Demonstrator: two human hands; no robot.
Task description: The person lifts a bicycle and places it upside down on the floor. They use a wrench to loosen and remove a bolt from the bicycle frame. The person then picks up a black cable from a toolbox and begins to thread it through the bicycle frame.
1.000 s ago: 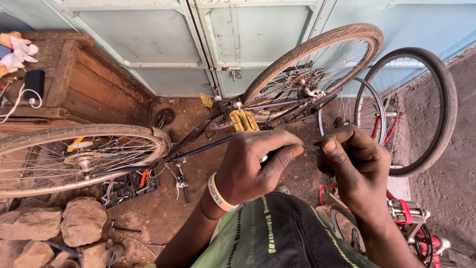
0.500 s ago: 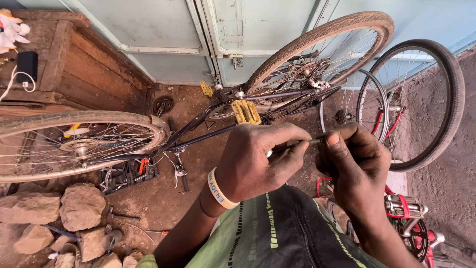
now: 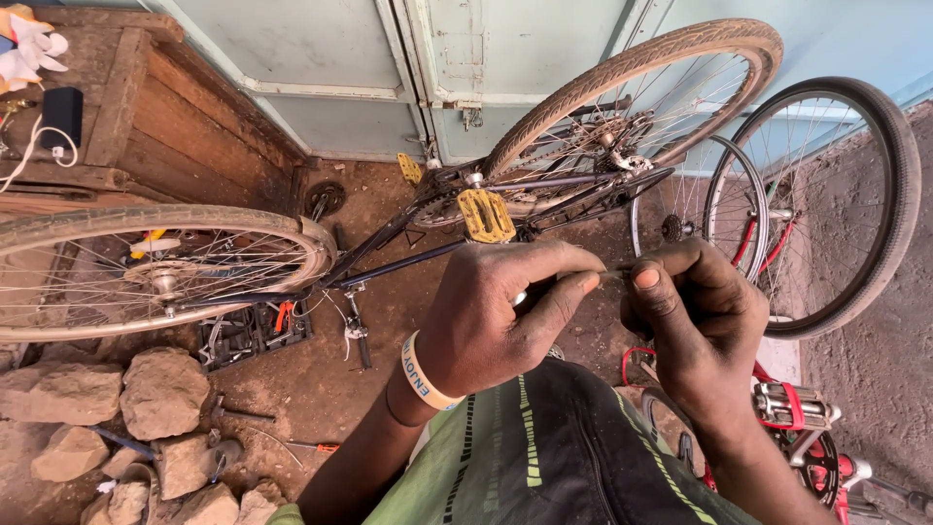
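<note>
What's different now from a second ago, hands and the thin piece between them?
Little has changed. The left hand and right hand have stayed pinched on the same thin metal rod. The right thumb now presses nearer the rod's end. The view drifted slightly. The upturned bicycle, its yellow pedal and the loose wheel have not moved.

A pale cream wristband with dark printed lettering circles a wrist at lower centre of the frame, the only label-like thing in sight, while a small black rectangular box with a white cable rests on the wooden ledge at upper left.
</note>
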